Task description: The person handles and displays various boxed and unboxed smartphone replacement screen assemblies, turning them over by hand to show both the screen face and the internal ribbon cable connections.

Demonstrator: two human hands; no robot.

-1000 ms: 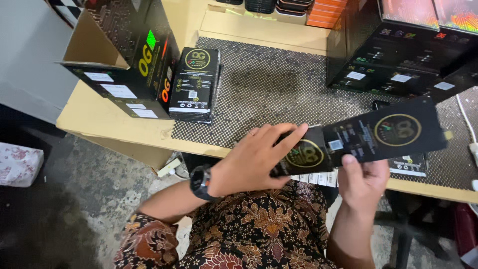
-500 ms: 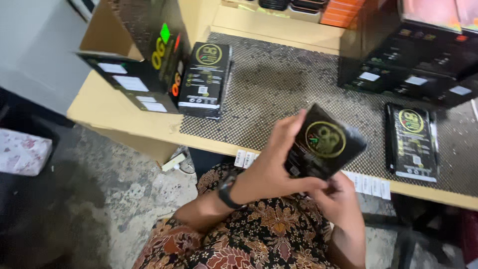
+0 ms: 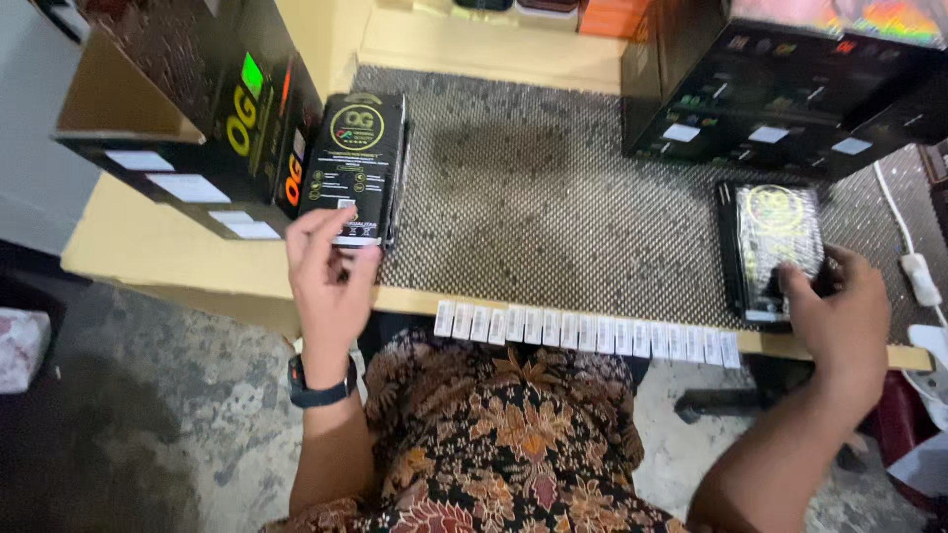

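My left hand [image 3: 331,276] reaches forward and pinches the near end of a flat black box with a gold round emblem [image 3: 355,158]. That box lies on top of a small stack at the left of the dark mesh mat [image 3: 553,197]. A dark watch sits on that wrist. My right hand [image 3: 839,316] grips the near end of a similar flat black box [image 3: 775,237], which lies on the right side of the mat. Both boxes rest flat on the table.
A large open black carton [image 3: 188,109] with white labels stands at the left, touching the left stack. More black cartons [image 3: 790,99] are stacked at the back right. A strip of white labels [image 3: 583,331] hangs along the table's front edge. A white cable [image 3: 913,266] runs at the far right.
Both hands held one black box over my lap before. They have since moved apart: the left went to the left stack, the right to the box on the right.
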